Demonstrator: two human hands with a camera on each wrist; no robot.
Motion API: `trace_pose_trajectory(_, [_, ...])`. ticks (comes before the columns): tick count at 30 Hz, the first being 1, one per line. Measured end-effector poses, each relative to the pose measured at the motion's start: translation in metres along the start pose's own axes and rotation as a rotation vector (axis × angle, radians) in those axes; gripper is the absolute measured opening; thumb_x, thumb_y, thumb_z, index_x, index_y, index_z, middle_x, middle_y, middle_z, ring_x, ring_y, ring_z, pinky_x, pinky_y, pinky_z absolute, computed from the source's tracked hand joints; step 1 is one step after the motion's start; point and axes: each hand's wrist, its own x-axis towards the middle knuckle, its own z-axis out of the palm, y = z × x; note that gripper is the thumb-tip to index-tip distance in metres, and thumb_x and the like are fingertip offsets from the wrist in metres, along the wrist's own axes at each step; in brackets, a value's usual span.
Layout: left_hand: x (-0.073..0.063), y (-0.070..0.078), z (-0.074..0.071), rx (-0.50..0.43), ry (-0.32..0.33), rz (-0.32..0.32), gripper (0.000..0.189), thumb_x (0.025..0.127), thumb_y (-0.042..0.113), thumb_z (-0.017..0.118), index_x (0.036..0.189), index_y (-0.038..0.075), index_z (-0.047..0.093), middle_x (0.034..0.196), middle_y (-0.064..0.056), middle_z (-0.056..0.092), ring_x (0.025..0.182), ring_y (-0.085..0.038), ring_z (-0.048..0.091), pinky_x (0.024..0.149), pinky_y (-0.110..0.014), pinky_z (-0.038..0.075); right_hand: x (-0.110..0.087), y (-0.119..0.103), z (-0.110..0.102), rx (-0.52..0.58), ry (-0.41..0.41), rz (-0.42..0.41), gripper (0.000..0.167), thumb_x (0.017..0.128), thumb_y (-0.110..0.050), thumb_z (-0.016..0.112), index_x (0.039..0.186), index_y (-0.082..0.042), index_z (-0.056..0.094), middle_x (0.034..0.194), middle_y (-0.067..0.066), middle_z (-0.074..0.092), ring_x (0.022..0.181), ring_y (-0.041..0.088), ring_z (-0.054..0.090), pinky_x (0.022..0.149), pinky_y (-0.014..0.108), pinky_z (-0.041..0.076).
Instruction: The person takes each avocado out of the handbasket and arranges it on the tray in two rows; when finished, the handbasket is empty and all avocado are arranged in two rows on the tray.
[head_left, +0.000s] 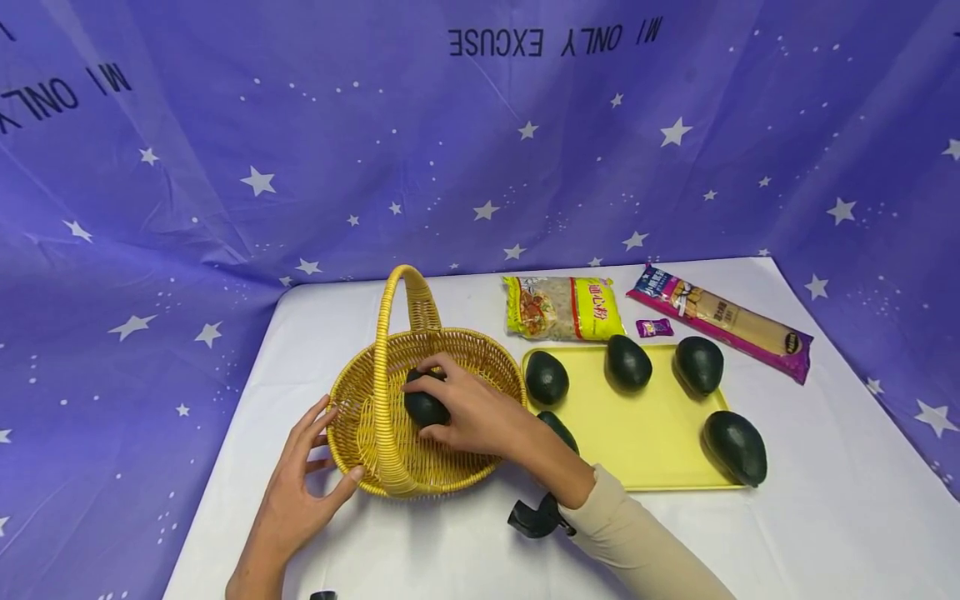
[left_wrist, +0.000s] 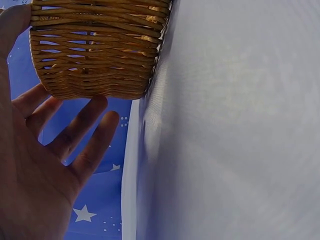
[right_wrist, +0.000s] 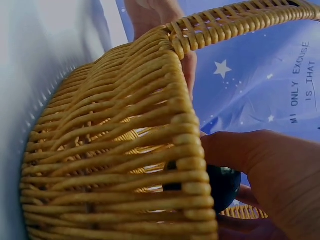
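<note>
A yellow wicker basket [head_left: 352, 450] with a tall arched handle stands on the white table. Inside it, my right hand [head_left: 476, 408] grips a dark green avocado [head_left: 426, 408], thumb on the near side and fingers over the far side. The right wrist view shows this avocado [right_wrist: 226, 185] partly behind the basket's woven wall [right_wrist: 115, 165]. My left hand [head_left: 296, 483] is spread around the basket's left side, fingertips right at the rim. In the left wrist view its fingers [left_wrist: 95, 142] are extended beside the woven wall [left_wrist: 100, 55].
Right of the basket lies a yellow tray [head_left: 637, 437] with several avocados on it, one [head_left: 735, 447] overhanging its right edge. Behind are a pasta bag [head_left: 562, 308], a small purple packet [head_left: 655, 327] and a long noodle pack [head_left: 723, 321]. A black strap [head_left: 534, 518] hangs at my right wrist.
</note>
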Motion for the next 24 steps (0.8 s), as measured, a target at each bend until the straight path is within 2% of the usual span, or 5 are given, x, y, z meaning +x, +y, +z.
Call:
trace_pose_trajectory(9, [0.0,-0.001,0.0,-0.016,-0.004,0.001,0.093,0.08,0.002,0.091,0.162,0.015,0.049,0.173,-0.004,0.037,0.119,-0.006,0.058,0.089,-0.012,0.056,-0.011,0.003,-0.007,0.019,0.048,0.037,0.058,0.093,-0.026,0.088,0.146,-0.017,0.066,0.155,0.01,0.046,0.126,0.027,0.065,0.1,0.038,0.062])
trace_pose_trajectory(14, [0.001,0.0,0.0,-0.021,-0.017,-0.016,0.092,0.082,0.003,0.09,0.162,0.016,0.048,0.174,-0.002,0.035,0.12,-0.003,0.056,0.09,-0.012,0.056,-0.016,0.004,-0.01,0.045,0.081,0.041,0.06,0.091,-0.023,0.09,0.146,-0.016,0.067,0.154,0.011,0.047,0.128,0.03,0.063,0.101,0.041,0.062])
trace_pose_trajectory(24, [0.0,-0.001,0.0,-0.03,-0.004,0.007,0.092,0.08,0.001,0.09,0.162,0.014,0.049,0.173,-0.006,0.037,0.119,-0.006,0.058,0.09,-0.01,0.055,-0.025,0.005,-0.017,0.036,0.137,0.05,0.06,0.091,-0.024,0.09,0.146,-0.02,0.067,0.158,0.01,0.044,0.135,0.028,0.059,0.101,0.039,0.061])
